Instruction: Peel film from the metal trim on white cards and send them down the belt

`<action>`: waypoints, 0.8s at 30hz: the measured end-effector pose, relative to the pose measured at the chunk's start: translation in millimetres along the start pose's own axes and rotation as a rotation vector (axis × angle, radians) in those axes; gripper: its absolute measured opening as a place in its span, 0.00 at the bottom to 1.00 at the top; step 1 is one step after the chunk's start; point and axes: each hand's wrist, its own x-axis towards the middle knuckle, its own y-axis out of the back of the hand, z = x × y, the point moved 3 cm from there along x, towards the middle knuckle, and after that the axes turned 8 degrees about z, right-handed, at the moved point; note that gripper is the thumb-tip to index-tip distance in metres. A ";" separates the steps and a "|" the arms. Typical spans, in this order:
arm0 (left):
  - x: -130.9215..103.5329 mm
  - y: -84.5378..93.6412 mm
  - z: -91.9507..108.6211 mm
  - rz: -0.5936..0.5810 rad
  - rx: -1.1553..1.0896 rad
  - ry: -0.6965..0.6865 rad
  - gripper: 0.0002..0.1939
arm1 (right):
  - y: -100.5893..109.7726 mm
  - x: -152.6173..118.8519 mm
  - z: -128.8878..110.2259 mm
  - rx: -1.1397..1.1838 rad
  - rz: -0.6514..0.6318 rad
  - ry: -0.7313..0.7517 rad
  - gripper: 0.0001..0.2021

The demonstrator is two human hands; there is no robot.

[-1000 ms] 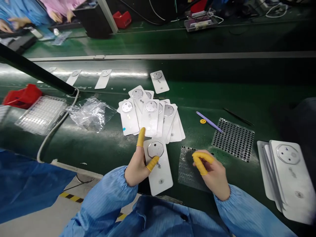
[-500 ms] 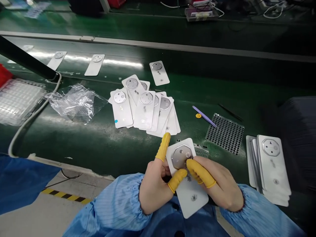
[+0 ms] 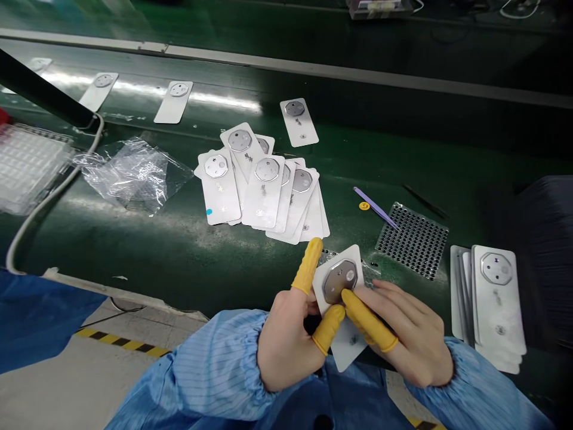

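Note:
A white phone back cover (image 3: pixel 344 349) with a grey octagonal camera plate is held tilted in front of my chest. My left hand (image 3: pixel 286 340) grips its left edge, thumb on the face and some fingers hidden behind; its yellow-cotted index finger points up. At the lower edge of the camera plate, my right hand (image 3: pixel 409 331) presses yellow-cotted fingertips together against the cover. Whether a small part lies under those fingertips is hidden. Just beyond the right hand lies a sheet of small black round pieces (image 3: pixel 412 242), with purple tweezers (image 3: pixel 376 208) resting on its edge.
A loose pile of similar covers (image 3: pixel 264 194) lies ahead, a stack (image 3: pixel 499 304) at right. Single covers (image 3: pixel 299 122) lie farther back. Crumpled clear plastic (image 3: pixel 134 176), clear trays (image 3: pixel 33 170) and a black post (image 3: pixel 45 89) are left. A yellow disc (image 3: pixel 364 206) lies by the tweezers.
The held cover has turned more edge-on and shifted slightly right. My right fingers have moved down the camera plate, the other fingers spreading outward. The view has tipped slightly downward.

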 end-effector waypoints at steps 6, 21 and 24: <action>1.8 -4.2 2.5 -0.059 -0.057 -0.017 0.14 | 0.7 -7.6 -1.4 0.002 -0.009 -0.055 0.13; -5.7 -5.8 2.0 0.005 0.003 -0.136 0.14 | 4.1 3.0 -4.6 -0.071 0.041 -0.116 0.12; -5.2 -7.2 7.6 0.030 -0.028 -0.234 0.15 | 5.8 6.8 -7.8 -0.071 0.091 -0.130 0.09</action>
